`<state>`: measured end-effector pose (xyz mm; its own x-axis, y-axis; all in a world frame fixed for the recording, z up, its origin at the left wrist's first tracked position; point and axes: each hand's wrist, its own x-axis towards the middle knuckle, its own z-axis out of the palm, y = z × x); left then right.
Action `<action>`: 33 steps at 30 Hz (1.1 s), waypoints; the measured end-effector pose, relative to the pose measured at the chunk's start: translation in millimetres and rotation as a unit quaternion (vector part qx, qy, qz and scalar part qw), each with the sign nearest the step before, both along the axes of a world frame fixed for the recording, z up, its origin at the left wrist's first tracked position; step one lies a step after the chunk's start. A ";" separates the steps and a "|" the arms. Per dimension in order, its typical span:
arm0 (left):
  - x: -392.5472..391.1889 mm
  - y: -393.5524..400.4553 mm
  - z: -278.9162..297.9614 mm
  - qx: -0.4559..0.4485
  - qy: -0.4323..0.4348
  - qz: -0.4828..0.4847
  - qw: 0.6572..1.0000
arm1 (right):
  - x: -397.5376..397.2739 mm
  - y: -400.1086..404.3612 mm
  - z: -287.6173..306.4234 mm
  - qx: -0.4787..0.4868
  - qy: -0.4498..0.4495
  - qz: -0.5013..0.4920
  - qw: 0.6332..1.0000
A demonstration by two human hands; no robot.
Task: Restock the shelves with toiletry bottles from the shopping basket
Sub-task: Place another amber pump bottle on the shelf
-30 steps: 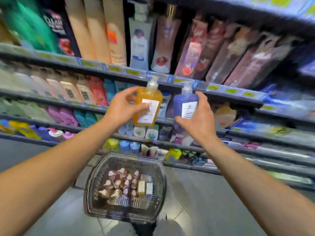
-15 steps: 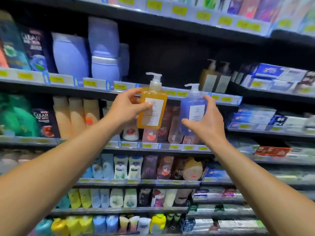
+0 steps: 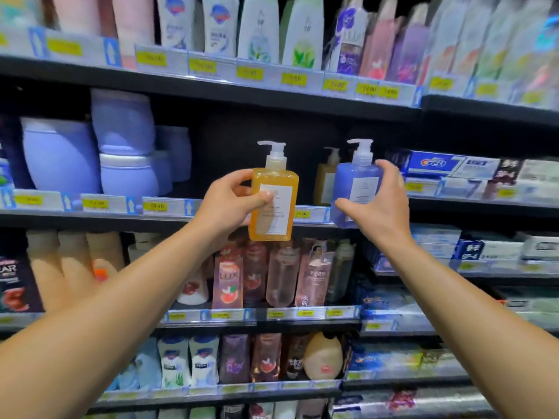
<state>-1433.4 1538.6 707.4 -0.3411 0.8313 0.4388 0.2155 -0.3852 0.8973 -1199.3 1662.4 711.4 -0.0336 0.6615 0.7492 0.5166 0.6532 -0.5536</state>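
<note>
From the head camera, both arms have risen since half a second ago, and the shelf (image 3: 211, 217) with the dark gap now sits level with the bottles. My left hand (image 3: 225, 204) grasps the orange bottle (image 3: 273, 204) upright before that shelf's front edge. My right hand (image 3: 379, 204) grasps the blue bottle (image 3: 357, 189) at the same edge. An amber bottle (image 3: 325, 179) stands just behind them. Purple tubs (image 3: 121, 146) fill the shelf's left end, toothpaste boxes (image 3: 450, 166) the right.

Single head-worn wide-angle camera; faces forward, roughly level, toward the shelves (image 3: 211, 95); positioned close, at arm's reach; no second view.
</note>
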 end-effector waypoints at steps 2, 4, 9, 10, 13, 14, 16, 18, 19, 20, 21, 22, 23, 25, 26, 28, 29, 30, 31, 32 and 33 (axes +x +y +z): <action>4.1 13.3 -1.0 -0.005 0.008 0.007 1.000 | 0.5 18.6 4.9 0.009 0.014 -0.001 1.000; 7.7 26.0 -2.9 -0.010 0.014 0.013 1.000 | -0.5 36.8 8.1 0.018 0.026 0.000 0.999; 14.7 47.3 -3.9 -0.022 0.023 0.028 0.999 | -10.8 72.6 10.3 0.013 0.042 0.005 0.999; 15.4 50.2 -3.8 -0.024 0.024 0.032 0.999 | -13.4 78.1 9.3 0.012 0.037 0.007 0.999; 15.9 57.8 -2.7 -0.031 0.037 0.045 0.998 | -20.4 91.8 3.1 -0.002 0.012 -0.001 1.000; 15.6 59.4 -2.3 -0.032 0.039 0.048 0.998 | -22.5 94.4 -1.0 -0.010 0.004 -0.009 1.000; 14.7 62.4 -1.9 -0.032 0.044 0.051 0.997 | -25.8 98.4 -12.1 -0.025 -0.010 -0.022 0.999; 14.0 64.7 -2.0 -0.032 0.043 0.055 0.997 | -27.4 100.0 -21.8 -0.032 -0.024 -0.032 0.999; 13.6 65.8 -2.3 -0.032 0.042 0.055 0.997 | -27.2 100.4 -24.2 -0.033 -0.030 -0.037 0.998; 13.1 66.7 -2.8 -0.031 0.041 0.055 0.997 | -26.9 101.0 -24.4 -0.033 -0.041 -0.044 0.998; 12.7 67.5 -3.4 -0.031 0.042 0.053 0.997 | -26.1 101.4 -23.8 -0.032 -0.057 -0.053 0.996; 12.7 68.0 -3.9 -0.032 0.042 0.053 0.997 | -24.7 101.0 -23.1 -0.029 -0.074 -0.063 0.995; 12.9 68.6 -4.4 -0.032 0.041 0.051 0.997 | -22.6 99.9 -22.0 -0.019 -0.086 -0.070 0.994; 12.8 69.9 -4.8 -0.034 0.038 0.050 0.997 | -19.3 95.3 -19.0 0.034 -0.091 -0.072 0.993; 12.7 70.2 -4.7 -0.035 0.037 0.051 0.997 | -19.3 92.7 -17.3 0.073 -0.099 -0.071 0.990; 13.1 71.2 -3.5 -0.035 0.036 0.051 0.997 | -23.1 88.7 -13.3 0.143 -0.134 -0.071 0.978; 13.4 72.0 -3.0 -0.034 0.035 0.050 0.998 | -25.9 87.5 -11.8 0.161 -0.156 -0.075 0.972; 13.6 72.5 -2.3 -0.033 0.033 0.049 0.998 | -28.7 87.3 -10.4 0.167 -0.177 -0.081 0.967; 13.8 73.0 -1.7 -0.033 0.029 0.047 0.998 | -30.8 88.0 -10.3 0.163 -0.197 -0.088 0.963; 13.8 73.1 -0.7 -0.032 0.024 0.044 0.998 | -32.3 89.7 -10.7 0.157 -0.213 -0.098 0.959; 13.6 73.5 -0.1 -0.032 0.020 0.042 0.998 | -32.9 92.4 -11.4 0.155 -0.223 -0.109 0.956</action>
<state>-1419.7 1612.1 707.3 -0.3937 0.8272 0.4009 0.2812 -0.3068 0.9093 -1232.2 1754.7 700.0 -0.2821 0.4380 0.8536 0.7994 0.5992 -0.0433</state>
